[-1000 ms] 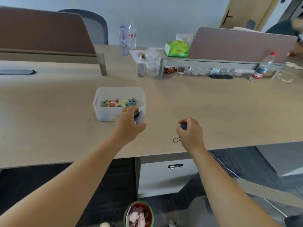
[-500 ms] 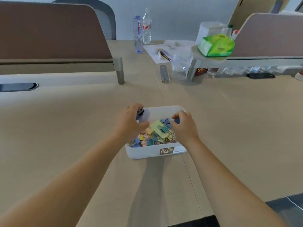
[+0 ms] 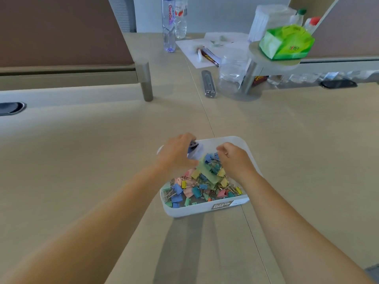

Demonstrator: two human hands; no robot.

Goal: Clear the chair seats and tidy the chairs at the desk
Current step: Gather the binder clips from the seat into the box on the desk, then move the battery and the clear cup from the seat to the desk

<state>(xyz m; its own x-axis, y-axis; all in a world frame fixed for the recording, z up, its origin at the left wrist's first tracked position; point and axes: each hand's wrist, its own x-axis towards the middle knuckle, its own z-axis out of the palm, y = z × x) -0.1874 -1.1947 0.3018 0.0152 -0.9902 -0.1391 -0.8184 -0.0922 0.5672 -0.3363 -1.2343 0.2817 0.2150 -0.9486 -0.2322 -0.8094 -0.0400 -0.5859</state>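
A white plastic box [image 3: 205, 210] stands on the wooden desk [image 3: 82, 160] in front of me, filled with several coloured binder clips [image 3: 201, 185]. My left hand [image 3: 176, 152] hovers over the box's far left corner, its fingers shut on a dark binder clip [image 3: 193, 144]. Over the far right part of the pile is my right hand [image 3: 235, 160], fingers curled close to some blue clips [image 3: 210, 158]; whether it still grips one is unclear. No chair seat is in view; only a grey chair back [image 3: 123, 13] shows behind the left divider.
Two water bottles [image 3: 169, 23], a sheet of paper [image 3: 194, 52], a clear jar [image 3: 231, 72] and a metal strip [image 3: 208, 80] sit at the back. A green tissue pack [image 3: 287, 43] rests on a raised shelf. A divider post [image 3: 146, 80], a cable port [image 3: 10, 107] and a black phone [image 3: 338, 84] lie around.
My view has moved up over the desk and closer to the box. Both hands went from the box's front and the desk edge to above the clip pile.
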